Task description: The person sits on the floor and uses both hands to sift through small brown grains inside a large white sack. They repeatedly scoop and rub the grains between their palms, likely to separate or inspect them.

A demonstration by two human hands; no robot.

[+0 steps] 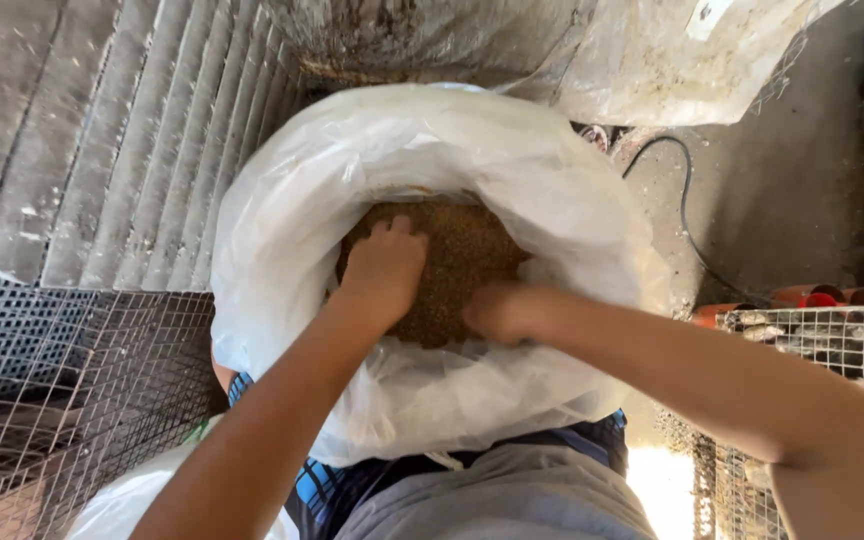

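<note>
Frame centre: left hand (384,268) open, flat on brown feed (472,250) inside white sack (402,150); right hand (500,312) curled, grip unclear. Person best scoops shallow, keeps sack rim upright.

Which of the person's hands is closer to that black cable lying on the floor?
The right hand. It sits at the sack's right side, toward the black cable; the left hand rests on the grain farther left.

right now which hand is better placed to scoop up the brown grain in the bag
Probably the left hand: it lies flat on the grain mid-bag. The right hand sits at the pile's near edge against the white plastic bag.
</note>
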